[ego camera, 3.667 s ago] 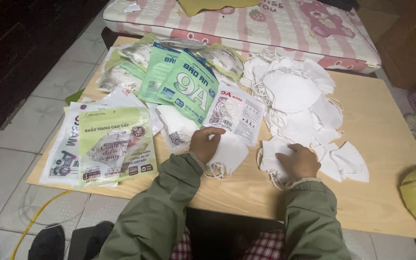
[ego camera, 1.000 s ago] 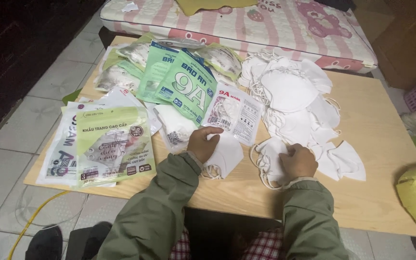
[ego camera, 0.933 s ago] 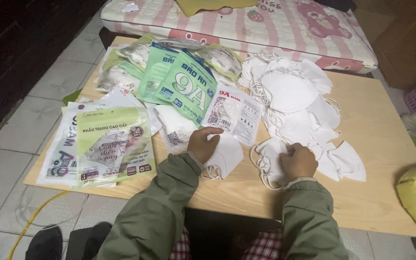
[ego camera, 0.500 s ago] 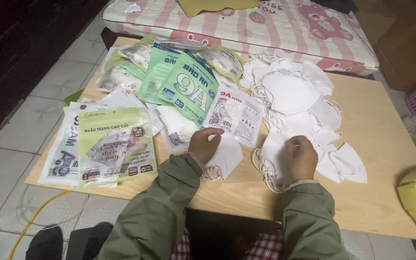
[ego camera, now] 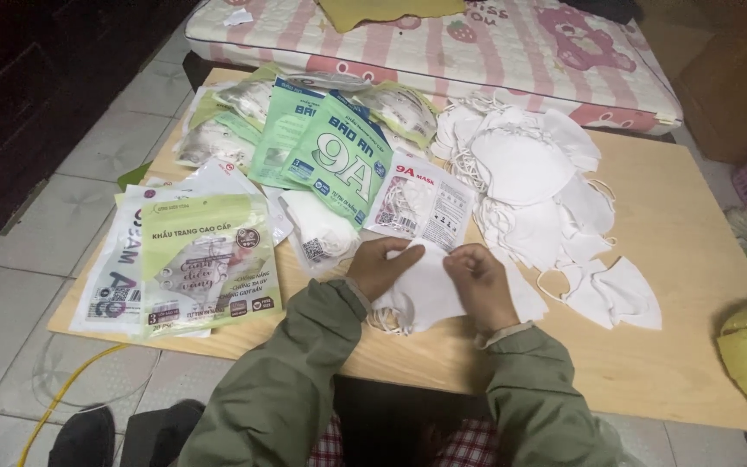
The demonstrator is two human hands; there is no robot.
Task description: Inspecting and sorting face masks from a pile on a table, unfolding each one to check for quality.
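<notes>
Hands meet near the counter's front edge: the left hand [ego camera: 384,265] and right hand [ego camera: 480,284] both press on a small stack of white masks [ego camera: 424,294], fingers curled closed onto the top one, the left at its upper left edge, the right at its right side. Loose ear loops spill from under the stack toward the front edge. Just behind lies a clear mask packet [ego camera: 419,201]. A heap of loose masks [ego camera: 529,177] spreads toward the back edge on the right. Green packets [ego camera: 339,156] overlap at the back left, and a yellow-green packet [ego camera: 207,259] sits at the front left corner of the counter [ego camera: 693,242].
</notes>
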